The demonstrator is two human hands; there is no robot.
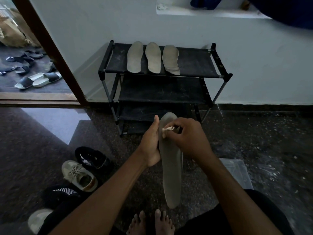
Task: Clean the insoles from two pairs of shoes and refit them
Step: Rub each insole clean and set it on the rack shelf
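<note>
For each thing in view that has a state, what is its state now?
Held insole: gripped by left hand, being wiped.
Cloth: pinched in right hand, pressed on the held insole.
Three insoles: lying side by side on the rack's top shelf.
Beige shoe: on floor, no insole visible inside.
Black shoe: on floor, beside the beige one.

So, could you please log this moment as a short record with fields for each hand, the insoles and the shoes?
left hand: grips the held insole along its edge
right hand: presses a small cloth on that insole
shelf insoles: three, side by side on the rack top
shoes: on the floor at left, none holding an insole that I can see
plastic box: on the floor at right
</note>
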